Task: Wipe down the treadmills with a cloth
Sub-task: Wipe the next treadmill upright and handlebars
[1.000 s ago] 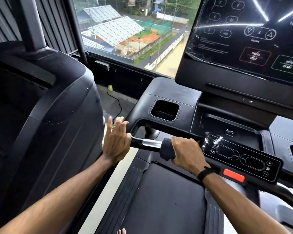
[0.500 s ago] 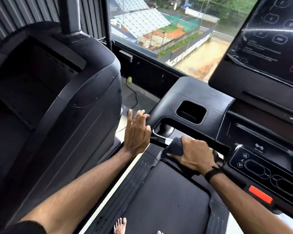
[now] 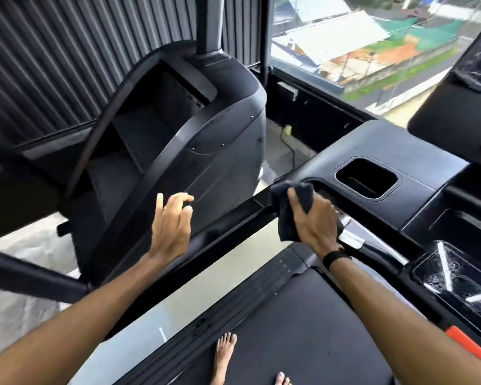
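Daylight from window [image 3: 358,45], glare on console [image 3: 456,276], wide-angle edge distortion

— What is carried by the treadmill belt [image 3: 283,329]?
— Two bare feet [image 3: 225,354] are seen planted on it, near its lower edge.
— And beside it?
— A pale floor [image 3: 161,323] strip is seen, with a black cable [image 3: 291,151] laid on it farther off.

ribbed dark wall [image 3: 67,65] beside daylit window [image 3: 358,40].
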Demonstrator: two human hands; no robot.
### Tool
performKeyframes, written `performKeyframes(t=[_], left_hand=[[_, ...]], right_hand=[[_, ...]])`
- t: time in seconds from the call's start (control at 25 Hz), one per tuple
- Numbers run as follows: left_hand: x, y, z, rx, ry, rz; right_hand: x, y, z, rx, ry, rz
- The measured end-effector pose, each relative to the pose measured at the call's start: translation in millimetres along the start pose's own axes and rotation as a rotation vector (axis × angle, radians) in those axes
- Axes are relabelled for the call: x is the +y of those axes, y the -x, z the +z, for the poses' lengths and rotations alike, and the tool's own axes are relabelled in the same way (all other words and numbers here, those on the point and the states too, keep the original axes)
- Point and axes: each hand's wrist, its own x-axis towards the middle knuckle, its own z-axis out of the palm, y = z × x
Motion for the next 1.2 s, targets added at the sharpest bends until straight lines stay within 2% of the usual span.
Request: performKeyframes(t=[0.12, 0.28, 0.36, 0.48, 0.56, 0.64, 0.72, 0.8, 0.88, 1.04, 1.2], left_hand=[[-12, 33, -28, 0.039, -0.049, -0.110], [-17, 55, -56, 0.054, -0.090, -0.198], [-22, 58, -66, 0.000, -0.080, -0.267], [-38, 61, -80, -0.205, 0.001, -0.383], [-43, 66, -86, -0.413, -0.090, -0.294], [-46, 74, -86, -0.559, -0.369, -0.088], [-51, 85, -83, -0.627, -0.693, 0.134], [-59, 92, -81, -0.658, -0.893, 0.243], [-68, 95, -83, -0.651, -0.943, 0.288], [-74, 103, -96, -0.687, -0.895, 0.307], [-71, 115, -110, -0.701, -0.899, 0.291]], right_hand=[[-13, -9, -5, -0.043, -0.339, 0.178], [-34, -6, -4, -0.105, -0.549, 0.170], [-44, 1, 2, -0.122, -0.609, 0.134], [-52, 17, 13, -0.134, -0.637, 0.136], [-55, 29, 20, -0.120, -0.599, 0.151], [-60, 42, 22, -0.087, -0.589, 0.163], [-69, 60, 26, -0.011, -0.589, 0.215], [-75, 87, 36, 0.079, -0.574, 0.295], [-79, 123, 53, 0.153, -0.543, 0.358], [-82, 199, 84, 0.179, -0.562, 0.529], [-83, 256, 97, 0.181, -0.634, 0.615]])
